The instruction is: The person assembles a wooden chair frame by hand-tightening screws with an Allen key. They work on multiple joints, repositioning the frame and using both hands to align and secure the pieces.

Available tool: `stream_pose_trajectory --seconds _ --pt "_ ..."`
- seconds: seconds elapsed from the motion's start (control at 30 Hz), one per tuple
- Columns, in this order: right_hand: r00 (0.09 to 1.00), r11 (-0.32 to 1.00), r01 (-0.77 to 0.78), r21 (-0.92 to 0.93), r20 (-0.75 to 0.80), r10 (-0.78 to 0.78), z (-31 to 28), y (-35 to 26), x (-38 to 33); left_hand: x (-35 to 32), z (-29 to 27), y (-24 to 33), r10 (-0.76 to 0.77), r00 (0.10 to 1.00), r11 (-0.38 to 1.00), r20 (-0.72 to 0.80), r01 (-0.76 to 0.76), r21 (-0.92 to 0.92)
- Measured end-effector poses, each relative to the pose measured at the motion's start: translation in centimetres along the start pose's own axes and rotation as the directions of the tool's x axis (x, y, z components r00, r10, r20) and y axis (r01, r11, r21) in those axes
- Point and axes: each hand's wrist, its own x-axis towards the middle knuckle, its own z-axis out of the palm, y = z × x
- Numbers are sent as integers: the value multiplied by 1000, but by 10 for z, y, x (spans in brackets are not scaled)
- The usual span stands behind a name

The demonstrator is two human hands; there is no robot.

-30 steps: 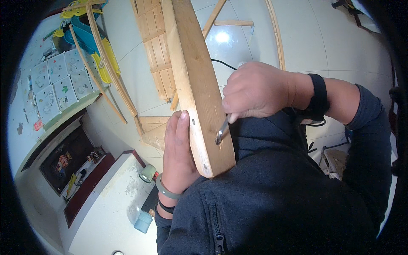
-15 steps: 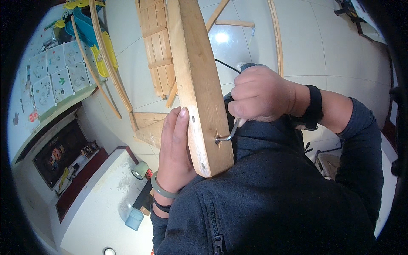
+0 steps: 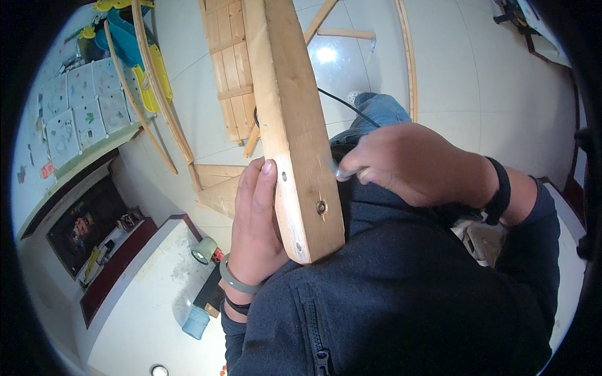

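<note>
A thick wooden beam (image 3: 300,125) leans up in front of me, its near end by my dark jacket. My left hand (image 3: 252,219) grips its left side, thumb side toward the edge and fingers lying along the wood. Near that end, a bolt (image 3: 321,207) sits sunk in a hole with splintered rims. My right hand (image 3: 411,163), closed and slightly blurred, pinches a metal hex key (image 3: 347,175) just right of the beam. The key is apart from the bolt; most of it is hidden by the fingers.
A slatted wooden panel (image 3: 232,81) lies on the tiled floor beyond the beam. Long wooden strips (image 3: 160,88) stand to the left, near a yellow and teal plastic slide (image 3: 147,88). Another long rail (image 3: 407,56) lies at the right. A black cable (image 3: 348,105) runs behind the beam.
The hex key has come out of the bolt hole. My right hand has shifted right and turned, still holding the key. My left hand and the beam stay nearly in place.
</note>
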Motion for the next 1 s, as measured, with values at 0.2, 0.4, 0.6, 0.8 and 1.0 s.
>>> stream_pose_trajectory --seconds 0.2,0.4,0.6,0.8,1.0 --pt "986 977 -119 175 -93 137 -12 -21 -2 4 -2 4 5 1000 1000 10 -5 9" --pt "963 985 52 -162 -253 -93 -28 -18 -11 8 -4 3 16 1000 1000 24 -17 18" --pt "918 941 148 306 -397 -15 -30 -22 -23 8 -3 -2 18 999 999 33 -19 31" --pt "880 921 201 334 -475 -19 -24 -17 -25 7 -6 -4 7 999 998 35 -9 58" --pt "882 931 193 309 -470 -27 -22 -15 -28 9 -8 -3 -27 998 999 52 26 24"
